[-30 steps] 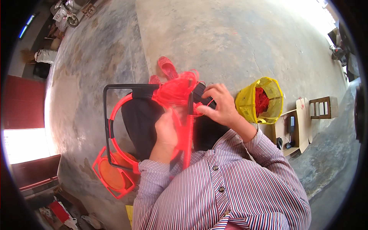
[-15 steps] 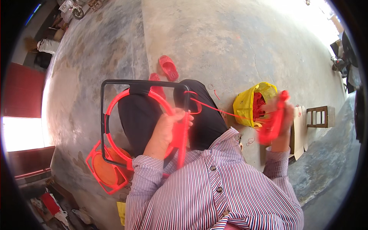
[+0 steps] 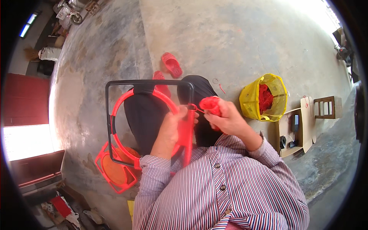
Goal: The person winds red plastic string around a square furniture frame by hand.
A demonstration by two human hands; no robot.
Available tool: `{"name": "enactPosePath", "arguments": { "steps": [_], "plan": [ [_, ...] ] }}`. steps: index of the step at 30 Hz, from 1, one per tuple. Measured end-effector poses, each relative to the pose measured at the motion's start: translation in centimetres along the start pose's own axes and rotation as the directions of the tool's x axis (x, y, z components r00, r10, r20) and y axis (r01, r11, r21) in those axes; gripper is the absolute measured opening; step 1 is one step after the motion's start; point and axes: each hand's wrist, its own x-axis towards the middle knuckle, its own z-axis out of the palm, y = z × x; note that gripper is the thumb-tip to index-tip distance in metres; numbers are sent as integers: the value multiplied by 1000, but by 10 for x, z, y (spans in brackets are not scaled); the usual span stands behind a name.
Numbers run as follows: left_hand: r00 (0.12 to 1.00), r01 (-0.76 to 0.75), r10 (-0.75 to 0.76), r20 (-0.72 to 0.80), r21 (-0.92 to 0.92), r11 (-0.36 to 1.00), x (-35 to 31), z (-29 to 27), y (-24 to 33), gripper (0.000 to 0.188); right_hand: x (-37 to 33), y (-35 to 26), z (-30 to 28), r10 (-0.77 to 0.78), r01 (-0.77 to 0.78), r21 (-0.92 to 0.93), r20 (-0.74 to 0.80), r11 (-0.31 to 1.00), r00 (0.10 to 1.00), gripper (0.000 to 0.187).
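Across my lap rests a black rectangular frame (image 3: 107, 100) with a round ring inside it, most of it wrapped in red cord. My left hand (image 3: 173, 126) is closed on the red-wrapped part at the frame's right side. A bundle of red cord (image 3: 210, 104) sits in my closed right hand (image 3: 229, 119), just right of the frame. From the bundle a short strand runs to the frame's right bar, where a small loop of cord shows. My left fingertips are partly hidden behind the wrapped part.
Right of my knees stands a yellow basket (image 3: 249, 100) holding red cord. Beyond it are a cardboard box (image 3: 308, 126) with dark devices and a wooden stool (image 3: 337, 107). Red slippers (image 3: 171, 64) lie ahead. A red frame with an orange seat (image 3: 113, 170) is at my left.
My right hand has come left from near the basket to the frame's right side, bringing the red cord bundle. The long taut strand is now short. My left hand keeps its hold.
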Motion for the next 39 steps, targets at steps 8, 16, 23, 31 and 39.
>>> {"name": "enactPosePath", "arguments": {
  "steps": [8, 16, 23, 31, 39],
  "plan": [
    [978, -195, 199, -58, 70, 978, 6, -8, -7, 16, -29, 2, 3, 8, -29, 140, 152, 990, 988, 7],
    [983, -168, 178, 53, -154, 974, 8, -4, -5, 16, -38, 17, 4, 67, -119, 245, 210, 962, 975, 10],
    [956, -32, 85, 280, -188, 982, 20, -17, -9, 19, -38, 21, 17, -156, 160, 10, 275, 987, 949, 13],
    [998, 50, -51, 31, 47, 998, 3, 6, 3, 27, -31, 25, -91, 189, 138, 451, -605, 882, 774, 15],
    [999, 36, -41, 25, 186, 982, -6, 9, 15, 22, -20, 7, -25, 96, 24, -495, 216, 868, 972, 46]
  ]
}}
